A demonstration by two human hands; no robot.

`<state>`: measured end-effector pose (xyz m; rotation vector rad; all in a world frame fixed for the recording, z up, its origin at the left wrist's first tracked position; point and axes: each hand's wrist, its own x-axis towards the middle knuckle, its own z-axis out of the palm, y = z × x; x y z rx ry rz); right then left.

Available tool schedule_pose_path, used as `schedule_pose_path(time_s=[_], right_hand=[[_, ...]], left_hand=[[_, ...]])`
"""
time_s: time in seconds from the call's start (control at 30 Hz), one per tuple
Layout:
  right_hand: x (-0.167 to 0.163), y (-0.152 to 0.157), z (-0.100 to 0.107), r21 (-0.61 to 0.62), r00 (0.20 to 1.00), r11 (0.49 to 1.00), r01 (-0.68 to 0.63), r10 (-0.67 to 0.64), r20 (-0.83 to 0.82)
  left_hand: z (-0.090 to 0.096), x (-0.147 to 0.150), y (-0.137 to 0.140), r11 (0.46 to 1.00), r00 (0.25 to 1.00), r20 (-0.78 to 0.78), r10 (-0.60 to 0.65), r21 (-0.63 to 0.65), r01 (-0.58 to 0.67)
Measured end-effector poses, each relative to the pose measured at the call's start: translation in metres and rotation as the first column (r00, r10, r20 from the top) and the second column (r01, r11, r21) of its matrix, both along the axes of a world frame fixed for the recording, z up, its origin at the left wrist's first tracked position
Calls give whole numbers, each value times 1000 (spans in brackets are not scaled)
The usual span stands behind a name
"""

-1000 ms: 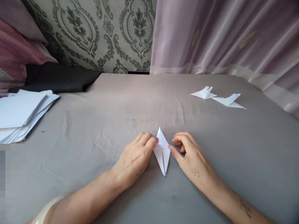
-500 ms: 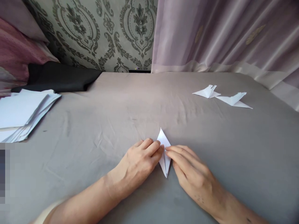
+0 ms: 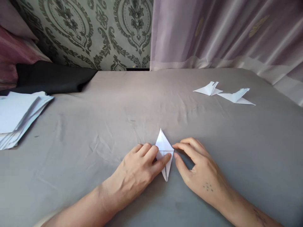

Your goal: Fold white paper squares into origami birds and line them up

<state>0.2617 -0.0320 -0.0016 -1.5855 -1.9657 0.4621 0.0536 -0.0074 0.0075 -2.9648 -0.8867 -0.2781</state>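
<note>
A white folded paper, diamond-shaped with a crease across its middle, lies flat on the grey cloth with one point away from me. My left hand holds it from the left, fingers curled at its left corner and thumb laid across its lower half. The thumb and wrist cover part of the lower left side. At the right corner, my right hand has its index fingertip at the paper's edge and its thumb slightly apart below, with a gap between them.
Two white folded paper figures stand at the back right. A stack of white paper sheets lies at the left edge, in front of a black folded cloth. A patterned wall and a pink curtain border the back.
My left thumb has moved right across the paper, and a crosswise crease now shows. My right fingers have drawn back from the middle to the right corner. The view has shifted slightly.
</note>
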Motion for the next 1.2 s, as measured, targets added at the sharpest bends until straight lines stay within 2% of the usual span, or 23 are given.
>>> schedule_pose_path(time_s=[0.2,0.33,0.5,0.73,0.97,1.2], right_hand=[[1,3,-3,-99,996,995,-12,3,-95],[2,6,-5,-122,993,992,-11,-3,-114],[0,11,-3,-133,996,991,8,-20,-90],[-6,15,-4,-125,1000,992,27,-27,-2],[-9,16,-6,-123,998,991,56,-53,27],[-10,17,-6,-100,996,993,61,-53,73]], left_hand=[[-4,1,-1,1000,1000,24,2,17,-3],[-5,1,-1,1000,999,43,-7,-6,7],[-3,2,-3,1000,1000,30,7,-30,-6],[-6,2,-2,1000,998,69,-14,2,14],[-6,2,-2,998,998,62,-14,-56,17],[-5,1,-3,999,999,20,-42,-16,42]])
